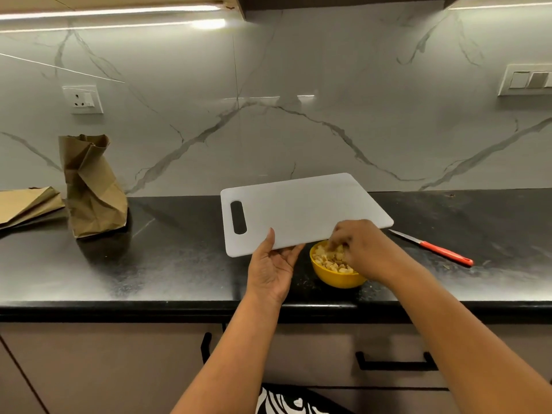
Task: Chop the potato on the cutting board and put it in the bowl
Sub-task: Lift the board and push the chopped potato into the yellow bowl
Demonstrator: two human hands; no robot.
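A white plastic cutting board [301, 209] is lifted and tilted over the counter, its near edge above a yellow bowl [331, 277]. My left hand [273, 265] grips the board's near edge from below, thumb on top. The bowl holds several pale potato cubes [330, 259]. My right hand [360, 249] reaches over the bowl with bent fingers touching the potato pieces at the board's edge; whether it holds any is hidden. The board's surface is bare.
A red-handled knife [433, 248] lies on the black counter [179, 258] right of the bowl. A standing crumpled brown paper bag [91, 186] and a flat one [27, 206] are at the left. The marble wall is close behind.
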